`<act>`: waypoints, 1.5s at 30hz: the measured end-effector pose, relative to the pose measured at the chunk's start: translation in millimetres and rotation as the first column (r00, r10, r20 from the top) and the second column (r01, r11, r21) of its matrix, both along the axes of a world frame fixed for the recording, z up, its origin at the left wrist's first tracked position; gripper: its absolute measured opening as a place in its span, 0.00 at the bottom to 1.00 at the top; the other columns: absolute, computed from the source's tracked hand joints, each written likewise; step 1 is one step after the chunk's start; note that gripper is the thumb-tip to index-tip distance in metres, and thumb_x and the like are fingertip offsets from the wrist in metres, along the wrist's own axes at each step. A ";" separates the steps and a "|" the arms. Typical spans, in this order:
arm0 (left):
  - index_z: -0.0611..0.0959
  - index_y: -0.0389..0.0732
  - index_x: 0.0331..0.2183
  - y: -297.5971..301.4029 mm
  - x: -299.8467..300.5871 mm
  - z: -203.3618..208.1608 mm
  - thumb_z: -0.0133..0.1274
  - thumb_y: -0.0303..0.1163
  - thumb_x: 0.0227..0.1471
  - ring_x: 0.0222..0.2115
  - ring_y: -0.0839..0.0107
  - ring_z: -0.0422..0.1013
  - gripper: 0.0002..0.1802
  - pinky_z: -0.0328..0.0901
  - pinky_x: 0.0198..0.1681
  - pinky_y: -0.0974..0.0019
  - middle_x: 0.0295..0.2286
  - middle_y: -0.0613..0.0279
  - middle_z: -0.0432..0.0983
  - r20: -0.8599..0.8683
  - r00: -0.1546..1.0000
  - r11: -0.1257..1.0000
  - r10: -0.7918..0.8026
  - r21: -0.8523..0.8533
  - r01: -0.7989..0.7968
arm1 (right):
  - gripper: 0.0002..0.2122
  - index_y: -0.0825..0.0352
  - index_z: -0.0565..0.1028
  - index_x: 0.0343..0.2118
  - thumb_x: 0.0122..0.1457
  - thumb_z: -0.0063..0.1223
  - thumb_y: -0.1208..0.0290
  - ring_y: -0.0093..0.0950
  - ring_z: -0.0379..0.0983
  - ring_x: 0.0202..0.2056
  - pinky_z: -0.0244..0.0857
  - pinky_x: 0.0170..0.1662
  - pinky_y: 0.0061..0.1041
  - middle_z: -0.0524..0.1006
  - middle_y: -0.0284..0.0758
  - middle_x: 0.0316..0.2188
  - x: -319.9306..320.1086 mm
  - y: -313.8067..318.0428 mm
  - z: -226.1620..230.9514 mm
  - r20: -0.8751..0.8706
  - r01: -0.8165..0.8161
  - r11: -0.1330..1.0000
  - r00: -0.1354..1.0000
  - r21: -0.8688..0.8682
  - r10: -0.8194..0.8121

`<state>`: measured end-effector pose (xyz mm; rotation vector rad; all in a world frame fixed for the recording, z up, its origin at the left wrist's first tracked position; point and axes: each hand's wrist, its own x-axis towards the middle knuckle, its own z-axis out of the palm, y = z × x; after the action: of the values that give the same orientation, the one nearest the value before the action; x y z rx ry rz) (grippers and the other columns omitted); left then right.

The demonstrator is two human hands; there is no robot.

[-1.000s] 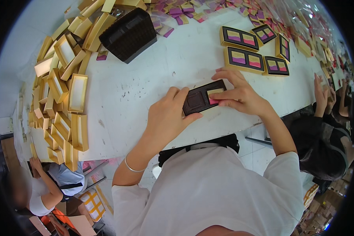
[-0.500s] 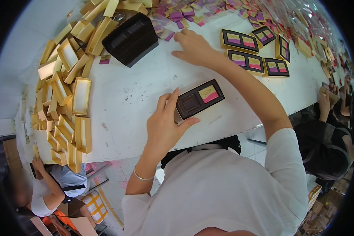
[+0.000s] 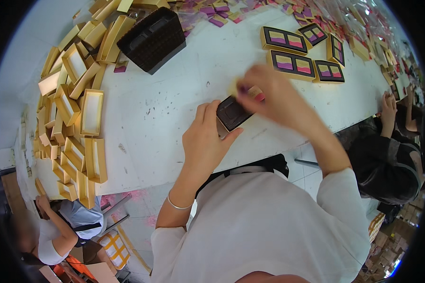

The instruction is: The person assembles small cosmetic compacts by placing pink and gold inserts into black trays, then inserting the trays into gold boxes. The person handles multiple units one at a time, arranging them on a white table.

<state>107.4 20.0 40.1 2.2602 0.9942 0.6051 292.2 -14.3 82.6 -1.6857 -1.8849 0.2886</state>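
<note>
- Fingers of the right hand (image 3: 269,95) are blurred but look pinched together on a purple piece (image 3: 242,88).
- Fingers of the left hand (image 3: 204,139) are spread and clasp the near end of a box (image 3: 230,113), thumb along the lower edge.
- Just changed: half a second ago the right hand was stretched out towards the loose pieces (image 3: 218,20); now it is above the box with the purple piece.
- As I judge it, that leaves one compartment unfilled: the near one is bare black, while a pink piece (image 3: 256,93) shows at the far end, partly covered by the right hand.
- The box is on the bench (image 3: 165,127), in front of the body, below and left of the filled boxes (image 3: 292,73).
- Its open face is up; its long axis slants from lower left, at the left hand, to upper right, under the right hand.
</note>
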 end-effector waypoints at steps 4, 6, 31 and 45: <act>0.70 0.38 0.44 -3.7 4.8 4.0 0.66 0.36 0.33 0.32 0.61 0.72 0.35 0.68 0.28 0.65 0.39 0.60 0.68 -0.049 0.999 0.998 0.003 -0.069 -0.006 | 0.09 0.67 0.74 0.29 0.43 0.61 0.74 0.35 0.64 0.33 0.59 0.37 0.31 0.67 0.36 0.29 -31.7 -32.7 -33.9 0.106 0.008 0.996 0.994 0.084 -0.017; 0.70 0.38 0.44 -3.4 4.1 4.0 0.66 0.35 0.33 0.32 0.61 0.73 0.35 0.68 0.28 0.65 0.39 0.60 0.69 -0.058 0.998 0.998 0.017 -0.064 -0.020 | 0.07 0.66 0.73 0.25 0.43 0.60 0.73 0.33 0.63 0.33 0.57 0.39 0.33 0.66 0.36 0.29 -28.7 -30.8 -34.7 0.008 0.032 0.995 0.999 0.100 -0.033; 0.75 0.40 0.44 109.3 -131.1 62.3 0.63 0.40 0.39 0.29 0.61 0.70 0.29 0.66 0.31 0.62 0.36 0.55 0.72 -0.201 0.767 0.773 0.610 0.365 -0.519 | 0.14 0.69 0.71 0.42 0.57 0.47 0.65 0.44 0.59 0.55 0.53 0.55 0.38 0.61 0.47 0.54 113.7 -109.4 -45.3 0.119 0.349 0.753 0.865 0.558 -0.488; 0.67 0.42 0.53 119.1 -168.6 52.3 0.63 0.38 0.38 0.44 0.57 0.69 0.39 0.64 0.45 0.61 0.46 0.53 0.71 -0.519 0.799 0.952 0.305 0.181 -0.246 | 0.15 0.69 0.72 0.36 0.43 0.61 0.75 0.48 0.67 0.47 0.63 0.47 0.41 0.68 0.49 0.48 -16.3 -11.1 -4.7 0.158 -0.324 0.857 0.946 0.401 0.283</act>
<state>-61.2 139.1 92.4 2.4572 1.6250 0.1133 275.9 -25.5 77.9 -1.1276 -2.1003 -0.0819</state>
